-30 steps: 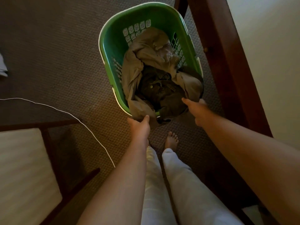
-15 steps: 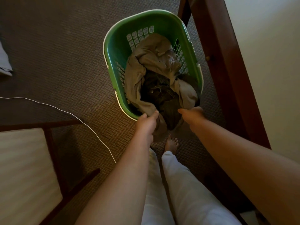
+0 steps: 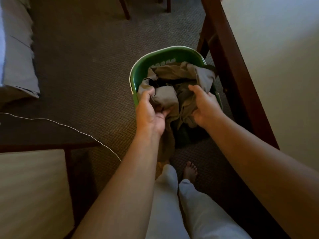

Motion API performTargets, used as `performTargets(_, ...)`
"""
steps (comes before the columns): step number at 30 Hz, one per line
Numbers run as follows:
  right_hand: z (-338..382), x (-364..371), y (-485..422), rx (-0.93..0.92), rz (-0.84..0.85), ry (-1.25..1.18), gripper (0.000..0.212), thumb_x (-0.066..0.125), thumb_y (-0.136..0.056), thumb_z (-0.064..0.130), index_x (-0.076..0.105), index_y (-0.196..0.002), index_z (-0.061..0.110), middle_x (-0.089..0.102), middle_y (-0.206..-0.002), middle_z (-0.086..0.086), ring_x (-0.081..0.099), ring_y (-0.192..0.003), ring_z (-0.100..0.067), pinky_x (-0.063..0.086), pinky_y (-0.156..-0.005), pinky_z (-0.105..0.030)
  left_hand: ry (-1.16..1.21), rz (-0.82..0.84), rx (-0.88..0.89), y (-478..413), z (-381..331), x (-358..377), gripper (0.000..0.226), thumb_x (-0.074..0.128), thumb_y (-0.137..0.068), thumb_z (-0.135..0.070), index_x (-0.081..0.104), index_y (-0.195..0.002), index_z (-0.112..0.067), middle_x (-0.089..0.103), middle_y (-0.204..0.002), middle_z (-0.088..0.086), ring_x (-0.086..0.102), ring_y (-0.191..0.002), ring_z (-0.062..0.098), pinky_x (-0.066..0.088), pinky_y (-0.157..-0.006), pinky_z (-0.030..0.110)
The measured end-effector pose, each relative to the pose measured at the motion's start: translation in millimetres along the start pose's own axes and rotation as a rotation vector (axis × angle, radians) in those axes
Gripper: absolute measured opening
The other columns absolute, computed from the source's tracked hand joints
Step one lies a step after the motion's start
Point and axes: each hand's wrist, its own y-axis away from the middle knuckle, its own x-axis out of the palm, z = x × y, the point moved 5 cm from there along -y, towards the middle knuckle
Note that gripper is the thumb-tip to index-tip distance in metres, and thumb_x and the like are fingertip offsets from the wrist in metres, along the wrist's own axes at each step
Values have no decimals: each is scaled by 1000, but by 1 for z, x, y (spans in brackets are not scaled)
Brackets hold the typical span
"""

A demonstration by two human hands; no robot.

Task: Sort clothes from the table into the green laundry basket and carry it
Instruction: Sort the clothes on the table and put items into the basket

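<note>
Both our hands are at the near end of the green laundry basket [image 3: 136, 73]. Our left hand [image 3: 151, 112] curls tight round a bunch of olive clothes [image 3: 174, 73], and our right hand [image 3: 206, 106] clutches the same heap. The basket is just left of the table [image 3: 233, 80].

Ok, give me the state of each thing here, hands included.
green basket: filled with clothes, near rim covered.
khaki clothes: crumpled, spilling over near rim.
left hand: grips khaki clothes.
right hand: grips khaki clothes.
white cord: slack on carpet.
</note>
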Motion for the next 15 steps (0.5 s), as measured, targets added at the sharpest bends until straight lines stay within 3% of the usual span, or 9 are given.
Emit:
performTargets(4, 16, 18, -6, -55, 33, -137, 29, 66, -97, 17, 62, -124, 8, 76, -109, -19, 75, -99, -35, 60, -89, -51, 153, 56, -18, -9, -19, 22, 30, 59, -94, -17, 68, -123, -16, 69, -129, 23, 67, -119, 41, 52, -102, 61)
performTargets(7, 10, 14, -20, -71, -28, -4, 37, 71, -93, 27, 61, -126, 13, 77, -105, -13, 76, -95, -31, 62, -84, -48, 106, 23, -53, -25, -22, 14, 35, 60, -96, -17, 66, -131, -15, 69, -130, 22, 68, -118, 39, 57, -97, 56)
performTargets(9, -8, 5, -34, -8, -79, 349, 57, 74, -88, 45, 57, -134, 17, 76, -110, -7, 74, -99, -27, 60, -88, -48, -146, -64, -82, -38, -17, -5, 38, 62, -99, -19, 61, -138, -18, 70, -128, 15, 69, -113, 32, 59, -93, 53)
performTargets(11, -30, -2, -44, 29, -32, 926, 76, 66, -86, 64, 48, -144, 18, 64, -131, -7, 63, -120, -30, 53, -101, -48, -546, -126, -145, -48, -8, -28, 45, 67, -98, -25, 55, -141, -22, 66, -128, 8, 66, -107, 28, 58, -94, 53)
performTargets(13, -55, -14, -54, 119, 56, 1463, 91, 54, -91, 70, 30, -157, 12, 42, -153, -16, 45, -137, -38, 43, -111, -49, -961, -102, -222, -53, 2, -46, 52, 72, -90, -34, 54, -138, -26, 65, -130, 7, 64, -111, 31, 54, -100, 54)
performTargets(15, -76, -28, -62, 209, 93, 1737, 90, 47, -95, 68, 23, -159, 10, 27, -161, -21, 32, -144, -43, 36, -116, -54, -1191, -64, -230, -55, 6, -56, 55, 70, -85, -39, 55, -137, -28, 65, -128, 7, 62, -115, 32, 53, -103, 52)
